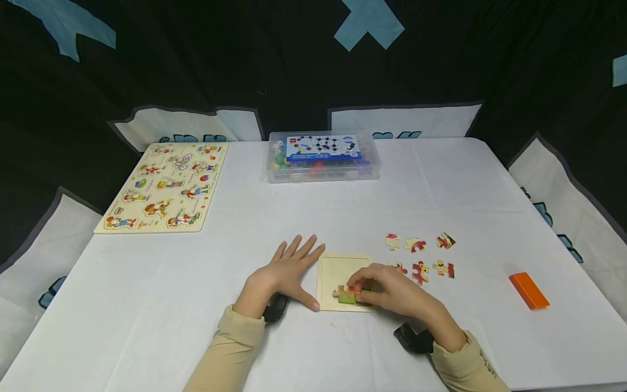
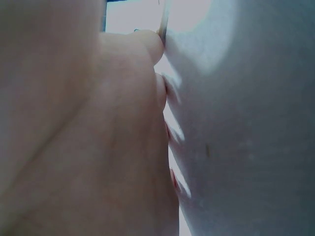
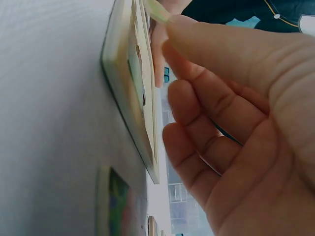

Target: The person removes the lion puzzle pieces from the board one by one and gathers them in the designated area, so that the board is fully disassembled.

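Note:
My right hand [image 1: 394, 291] pinches a green and orange jigsaw piece [image 1: 345, 295] between thumb and fingers, over the lower part of a small square wooden puzzle tray [image 1: 338, 265]. In the right wrist view the green end of that jigsaw piece [image 3: 156, 11] shows at the thumb tip, and another piece [image 3: 134, 76] lies inside the tray's frame, mostly covered by my hand in the head view. My left hand [image 1: 286, 274] rests on the white table with fingers spread, its thumb tip right at the tray's lower left edge.
Several loose jigsaw pieces [image 1: 420, 272] lie in two rows right of the tray. An orange block [image 1: 529, 291] is farther right. At the back stand a clear plastic case [image 1: 323, 173] with colored parts and, to the left, a large wooden picture board [image 1: 161, 188].

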